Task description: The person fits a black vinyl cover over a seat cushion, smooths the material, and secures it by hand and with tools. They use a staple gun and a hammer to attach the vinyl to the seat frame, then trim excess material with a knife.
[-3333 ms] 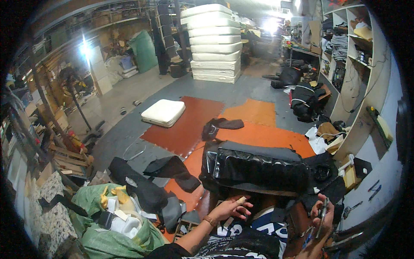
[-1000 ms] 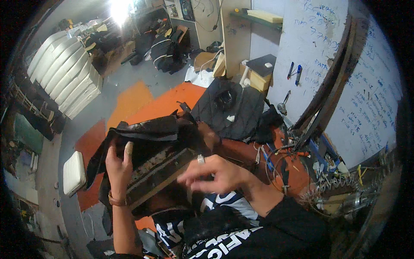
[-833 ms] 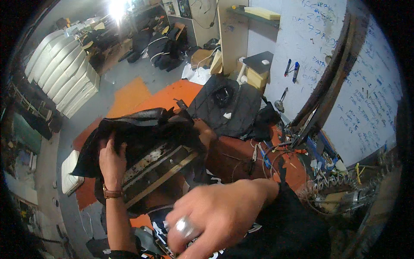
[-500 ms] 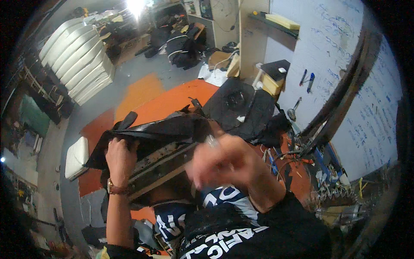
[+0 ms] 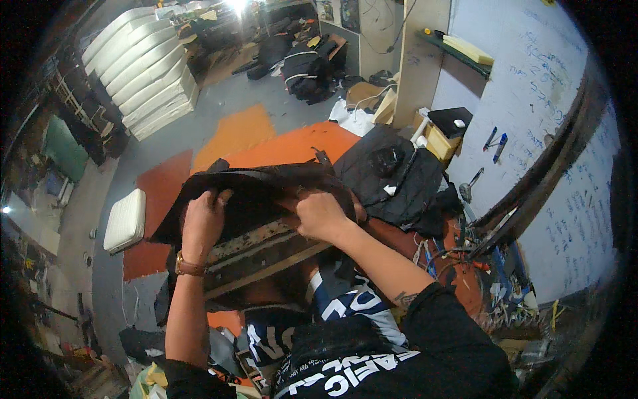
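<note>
Across my lap lies a wooden frame (image 5: 269, 267) with pale slats and a darker, speckled strip. A sheet of black fabric (image 5: 249, 183) is raised along its far side, its near face standing up before me. My left hand (image 5: 205, 218), with a watch on the wrist, is closed on the left part of this fabric, thumb and fingers pinched. Over at its right part, my right hand (image 5: 322, 214) is curled with the fingertips against the fabric; they are partly hidden in its shadow. The inside of the frame is dark.
Quilted black material (image 5: 392, 176) lies on the orange floor to the right. A white cushion (image 5: 125, 221) sits at left, and a stack of white foam pieces (image 5: 149, 80) stands far left. Cables and tools (image 5: 458, 256) clutter the right, beside a white board (image 5: 525, 126).
My right hand, blurred nearer my body before, has moved forward onto the black fabric. The fabric's far edge now stands higher and more spread. The whole view has shifted slightly.
</note>
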A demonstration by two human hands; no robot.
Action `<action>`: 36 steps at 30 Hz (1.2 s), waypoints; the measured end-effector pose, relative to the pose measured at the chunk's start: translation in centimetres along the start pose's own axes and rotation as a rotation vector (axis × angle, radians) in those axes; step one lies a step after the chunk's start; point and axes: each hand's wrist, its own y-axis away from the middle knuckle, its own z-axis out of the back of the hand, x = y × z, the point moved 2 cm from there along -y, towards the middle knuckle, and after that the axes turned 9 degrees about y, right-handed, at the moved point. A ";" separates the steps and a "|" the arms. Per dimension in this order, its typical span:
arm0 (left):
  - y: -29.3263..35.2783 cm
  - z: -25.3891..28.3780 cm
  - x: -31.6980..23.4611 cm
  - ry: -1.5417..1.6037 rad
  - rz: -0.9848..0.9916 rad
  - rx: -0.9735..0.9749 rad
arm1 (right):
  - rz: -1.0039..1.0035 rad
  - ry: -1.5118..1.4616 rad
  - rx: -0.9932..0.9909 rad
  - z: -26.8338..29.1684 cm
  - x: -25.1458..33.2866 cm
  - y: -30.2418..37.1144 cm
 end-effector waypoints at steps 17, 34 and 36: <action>0.5 -4.0 3.7 0.487 0.225 0.087 | 0.461 -0.032 -0.220 -3.4 7.6 2.0; 0.6 -5.6 3.2 0.533 0.184 0.023 | 0.373 -0.377 -0.191 1.1 9.6 4.3; 0.9 -4.8 3.7 0.516 0.188 0.007 | 0.192 -0.222 -0.372 0.0 4.6 4.2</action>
